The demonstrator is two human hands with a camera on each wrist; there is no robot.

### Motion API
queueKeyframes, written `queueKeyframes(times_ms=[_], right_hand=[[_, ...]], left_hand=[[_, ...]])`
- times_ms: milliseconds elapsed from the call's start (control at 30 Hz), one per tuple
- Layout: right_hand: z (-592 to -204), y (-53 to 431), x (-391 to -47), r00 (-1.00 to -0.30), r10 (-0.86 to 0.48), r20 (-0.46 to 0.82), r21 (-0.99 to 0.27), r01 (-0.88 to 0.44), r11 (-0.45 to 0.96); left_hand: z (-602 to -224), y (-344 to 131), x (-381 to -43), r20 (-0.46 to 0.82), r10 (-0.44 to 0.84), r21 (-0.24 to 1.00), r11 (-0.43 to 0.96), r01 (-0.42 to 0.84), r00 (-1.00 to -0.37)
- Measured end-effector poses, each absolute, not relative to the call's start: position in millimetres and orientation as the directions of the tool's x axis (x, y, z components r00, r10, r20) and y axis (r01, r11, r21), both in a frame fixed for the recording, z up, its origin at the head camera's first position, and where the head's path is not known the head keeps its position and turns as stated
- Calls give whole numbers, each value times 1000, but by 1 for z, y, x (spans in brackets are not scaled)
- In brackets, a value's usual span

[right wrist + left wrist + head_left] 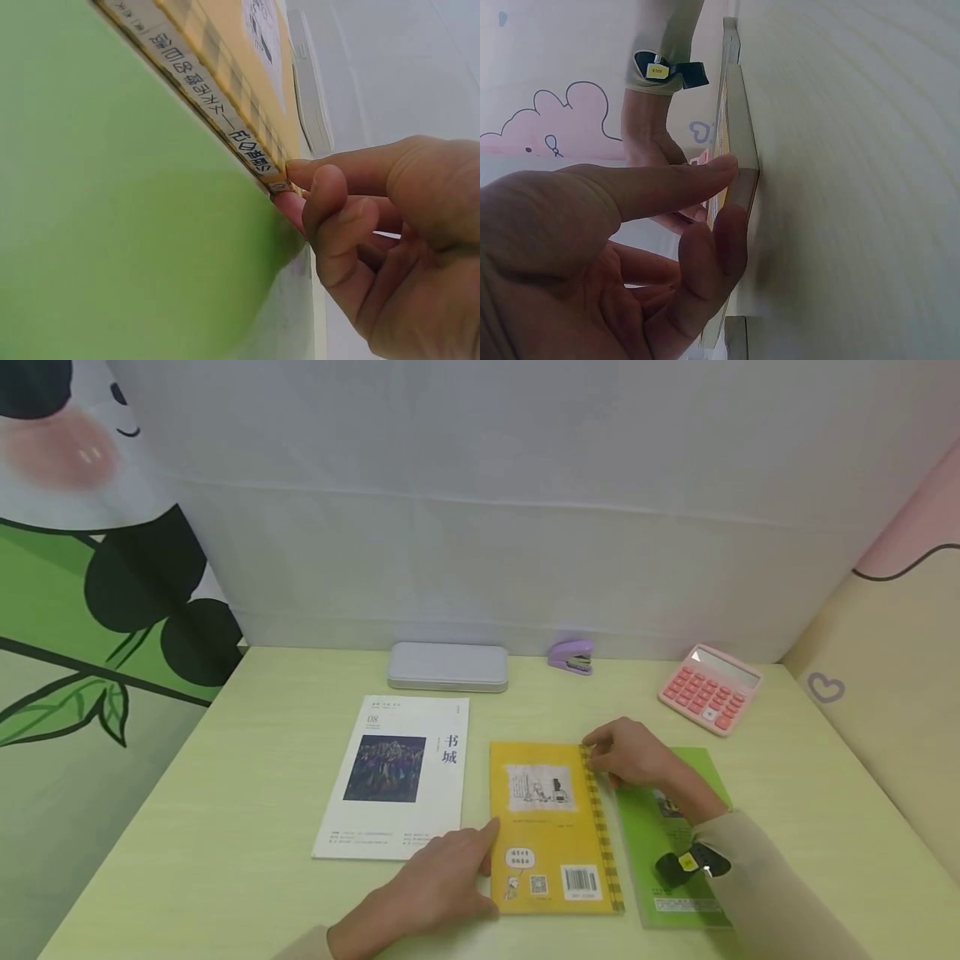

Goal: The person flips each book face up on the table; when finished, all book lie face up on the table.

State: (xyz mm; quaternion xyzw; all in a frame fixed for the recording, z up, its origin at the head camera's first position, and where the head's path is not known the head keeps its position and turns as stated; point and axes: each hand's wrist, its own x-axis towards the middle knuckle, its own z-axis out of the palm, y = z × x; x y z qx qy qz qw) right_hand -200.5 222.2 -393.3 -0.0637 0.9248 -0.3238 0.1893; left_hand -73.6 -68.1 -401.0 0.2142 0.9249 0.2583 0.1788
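Nearest, the left hand rests against the left long edge of the yellow book, its thumb at the near corner and a bent finger further along; whether it truly pinches the book or merely braces it, I cannot tell. The book lies between the magazine and the green book, apart from both, flat on the table or barely above it; its underside is hidden. Its long axis runs near to far, almost straight away from the person. The back cover faces up, the print reads upright from the person's side, the barcode sits toward the near right corner, and the spine is on the right. It looks a light paperback, easy for one hand, fairly stiff as a block though the cover and corners would bend or crease; the smooth cover may slide a little. The spine should give the firmest hold, since the loose page edges on the left could fan apart if only a few leaves were caught. At the far end of the spine the right hand pinches the corner, thumb above and a fingertip beneath. Farther off stand the pink calculator, the purple stapler and the grey case.
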Motion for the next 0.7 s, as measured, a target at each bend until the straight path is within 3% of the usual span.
queueKeyframes(times_ms=[700], right_hand=[[-393,230,-194,-910,-286,-301,-711,13,703]], left_hand=[[-394,-72,-74,-291,468,512,813,277,-834]])
